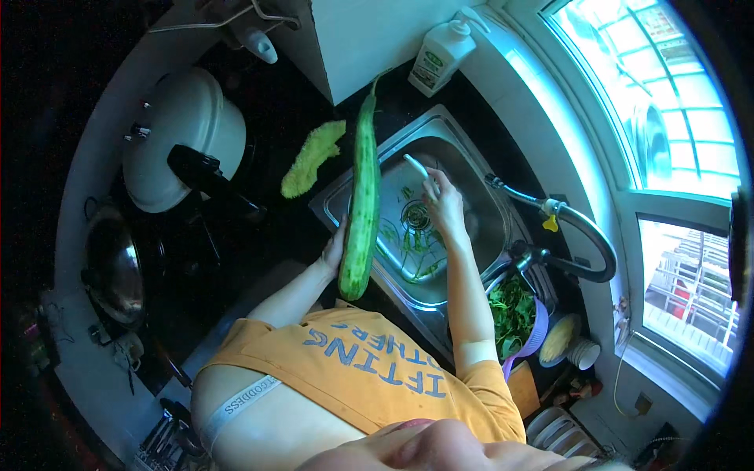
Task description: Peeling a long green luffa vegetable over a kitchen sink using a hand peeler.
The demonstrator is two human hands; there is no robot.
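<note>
A long green gourd [363, 206], partly peeled in pale stripes, stands lengthwise before me over the sink's left rim. My left hand [334, 247] grips it near its thick lower end, with most of the fingers hidden behind it. In my right hand [442, 200] is a white-handled tool [417, 167], probably a peeler; its working end is too small to make out. This hand is above the stainless steel sink [474, 235], apart from the gourd. Green peelings [421, 247] lie in the basin around the drain [416, 215].
A yellow sponge-like cloth [313, 159] lies on the black counter left of the sink. Farther left are a pressure cooker [194, 141] and a wok [115, 265]. The faucet [580, 265], a purple basket [533, 335] of leafy greens and a pump bottle [442, 56] border the sink.
</note>
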